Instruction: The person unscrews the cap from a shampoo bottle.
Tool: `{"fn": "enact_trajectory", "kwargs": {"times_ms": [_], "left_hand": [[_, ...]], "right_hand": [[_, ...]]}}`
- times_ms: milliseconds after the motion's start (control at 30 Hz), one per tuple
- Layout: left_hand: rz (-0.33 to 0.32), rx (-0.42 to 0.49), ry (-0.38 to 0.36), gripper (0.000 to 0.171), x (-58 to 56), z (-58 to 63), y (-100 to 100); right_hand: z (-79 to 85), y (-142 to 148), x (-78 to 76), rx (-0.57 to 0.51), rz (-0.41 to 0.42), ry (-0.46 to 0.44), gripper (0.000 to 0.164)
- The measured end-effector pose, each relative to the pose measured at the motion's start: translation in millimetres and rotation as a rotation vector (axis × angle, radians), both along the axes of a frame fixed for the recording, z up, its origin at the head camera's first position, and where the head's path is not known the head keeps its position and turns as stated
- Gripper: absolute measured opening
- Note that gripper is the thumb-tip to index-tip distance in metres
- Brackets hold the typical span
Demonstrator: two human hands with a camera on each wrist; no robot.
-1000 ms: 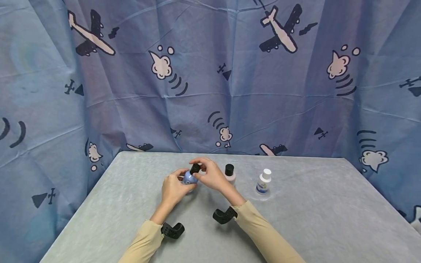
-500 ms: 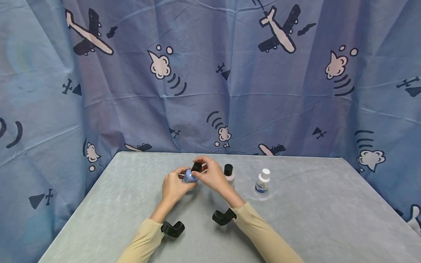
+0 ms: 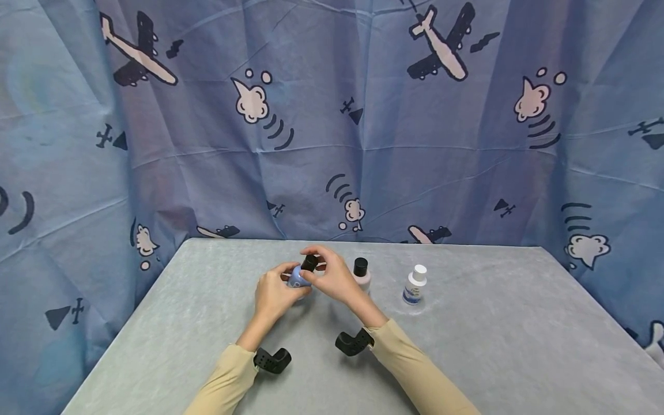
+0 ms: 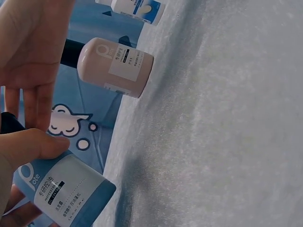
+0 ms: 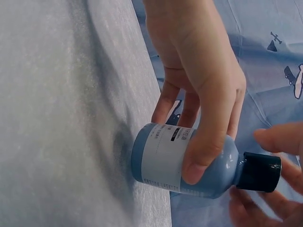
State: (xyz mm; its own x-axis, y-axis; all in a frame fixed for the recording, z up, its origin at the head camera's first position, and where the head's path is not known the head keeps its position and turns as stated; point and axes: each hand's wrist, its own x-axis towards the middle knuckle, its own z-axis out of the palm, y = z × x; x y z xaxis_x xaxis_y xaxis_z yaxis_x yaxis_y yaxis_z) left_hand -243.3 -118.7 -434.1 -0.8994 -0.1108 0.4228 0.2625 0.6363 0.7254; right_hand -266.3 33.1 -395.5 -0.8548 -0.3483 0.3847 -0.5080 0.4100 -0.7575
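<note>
My left hand point(image 3: 275, 294) grips the body of a blue bottle point(image 4: 71, 189), thumb on one side and fingers on the other. The bottle has a white label and leans toward the right hand. On its neck sits a black cap point(image 5: 259, 172). My right hand point(image 3: 332, 276) is at that cap, its fingers curled round it. In the right wrist view one right fingertip point(image 5: 261, 137) stands just off the cap while another overlaps the neck below. A pale pink bottle point(image 4: 118, 66) with a black cap stands behind the right hand, partly hidden by it in the head view.
A small white bottle point(image 3: 415, 285) with a blue label and white cap stands right of the pink one. The grey-white table point(image 3: 493, 323) ends at a blue curtain point(image 3: 311, 115) printed with aeroplanes. Black wrist cameras hang below both wrists.
The right fingers have shifted slightly right and then back left at the cap, and the blue bottle's tilt has changed a little. The left hand keeps its grip; the other bottles stay put.
</note>
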Motion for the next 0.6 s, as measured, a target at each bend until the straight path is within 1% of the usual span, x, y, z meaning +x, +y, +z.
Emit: {"fn": "enact_trajectory", "kwargs": {"times_ms": [167,267,433,533,600], "left_hand": [[0.001,-0.013,0.028,0.052,0.4,-1.7,0.7],[0.0,-0.023,0.011,0.052,0.9,-1.3,0.9],[-0.001,-0.036,-0.025,0.051,2.1,-0.1,0.7],[0.002,-0.038,-0.032,0.051,2.5,0.5,0.8],[0.008,-0.032,-0.038,0.051,2.2,0.8,0.7]], "right_hand": [[-0.4,-0.1,0.4,0.048,-0.082,0.003,0.04],[-0.6,0.6,0.5,0.09,-0.103,0.008,0.037],[-0.3,1.7,0.6,0.107,-0.092,0.021,0.032],[-0.1,2.3,0.8,0.092,-0.074,0.028,0.032],[0.0,2.3,0.9,0.072,-0.063,0.013,0.034]]}}
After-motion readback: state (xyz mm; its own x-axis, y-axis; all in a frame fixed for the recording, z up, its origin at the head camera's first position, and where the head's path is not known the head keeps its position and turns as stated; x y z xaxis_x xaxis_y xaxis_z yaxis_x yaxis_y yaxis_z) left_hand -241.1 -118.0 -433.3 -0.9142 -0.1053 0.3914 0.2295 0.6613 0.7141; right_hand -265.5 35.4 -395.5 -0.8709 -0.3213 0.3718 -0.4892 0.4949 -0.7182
